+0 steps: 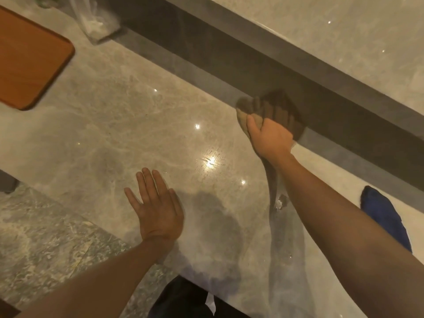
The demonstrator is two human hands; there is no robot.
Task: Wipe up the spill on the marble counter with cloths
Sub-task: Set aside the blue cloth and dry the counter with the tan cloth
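The right hand (270,138) presses a crumpled tan cloth (245,111) against the far edge of the polished beige marble counter (114,125), where it meets a dark raised ledge (229,65); its fingers curl closed around the cloth. The left hand (156,207) lies flat on the counter near the front edge, fingers spread and holding nothing. A small wet patch (280,203) glistens just beside the right forearm. A dark blue cloth (383,214) lies toward the right edge. An orange-brown wooden tray (29,63) sits at the far left corner
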